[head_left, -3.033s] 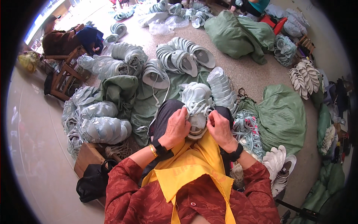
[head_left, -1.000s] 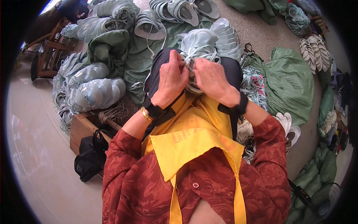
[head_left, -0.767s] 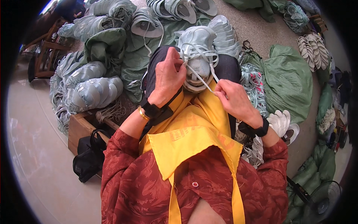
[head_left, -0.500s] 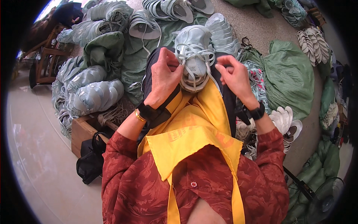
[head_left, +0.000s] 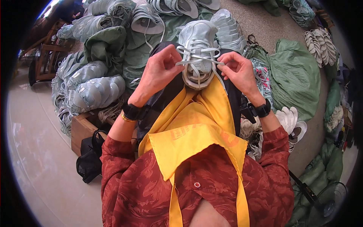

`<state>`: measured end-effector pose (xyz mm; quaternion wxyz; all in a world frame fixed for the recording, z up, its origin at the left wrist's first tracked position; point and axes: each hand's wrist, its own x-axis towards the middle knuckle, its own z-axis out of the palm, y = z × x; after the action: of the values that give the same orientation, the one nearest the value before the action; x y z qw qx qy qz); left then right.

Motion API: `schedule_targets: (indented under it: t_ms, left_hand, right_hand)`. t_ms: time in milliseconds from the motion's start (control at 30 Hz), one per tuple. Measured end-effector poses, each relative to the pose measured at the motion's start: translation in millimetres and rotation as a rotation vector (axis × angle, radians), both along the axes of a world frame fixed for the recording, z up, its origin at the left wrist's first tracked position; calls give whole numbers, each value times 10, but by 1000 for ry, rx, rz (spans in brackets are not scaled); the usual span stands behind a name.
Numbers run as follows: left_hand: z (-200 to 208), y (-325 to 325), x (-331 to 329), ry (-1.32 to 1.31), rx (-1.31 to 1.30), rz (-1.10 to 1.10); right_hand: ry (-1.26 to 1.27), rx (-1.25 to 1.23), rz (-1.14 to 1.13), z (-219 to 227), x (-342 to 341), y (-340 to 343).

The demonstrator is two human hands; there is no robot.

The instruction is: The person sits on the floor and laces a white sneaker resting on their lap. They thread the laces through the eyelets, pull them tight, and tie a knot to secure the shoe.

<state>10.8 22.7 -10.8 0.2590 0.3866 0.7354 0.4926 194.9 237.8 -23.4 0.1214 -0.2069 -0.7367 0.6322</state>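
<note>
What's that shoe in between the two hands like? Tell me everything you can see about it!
The shoe is pale grey-green, with fabric-looking mesh at the toe and on the tongue. Its toe points away from the person, its opening toward them. It sits between the knees, just beyond the yellow apron; what's underneath is hidden. Flat, pale laces cross and loop loosely over it, with no finished bow. The left hand and right hand pinch laces at either side.

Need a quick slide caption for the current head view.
Left hand and right hand pinch the laces of a pale sneaker, with nested shoes piled to the left.
</note>
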Motion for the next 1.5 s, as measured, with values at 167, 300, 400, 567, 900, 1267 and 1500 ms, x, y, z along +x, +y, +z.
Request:
schedule_targets:
  t_ms: [167,300,400,567,900,1267,1500]
  left_hand:
    - [84,4,82,294,-38,62]
    - [63,109,110,229,61,134]
    - [62,173,120,140,115,193]
    - [-13,170,95,36,155,141]
    - [98,61,46,282,78,55]
    - [-20,7,30,211,35,52]
    - [-22,22,41,175,14,104]
  right_hand:
    - [75,91,14,105,-67,-61]
    - [64,296,46,60,-137,-23]
    - [65,442,86,130,-179,15]
    - [31,493,193,240,-185,95]
    - [-57,372,269,252,-86,120]
    - [54,290,192,106,-73,39]
    - [159,917,71,134,-188,45]
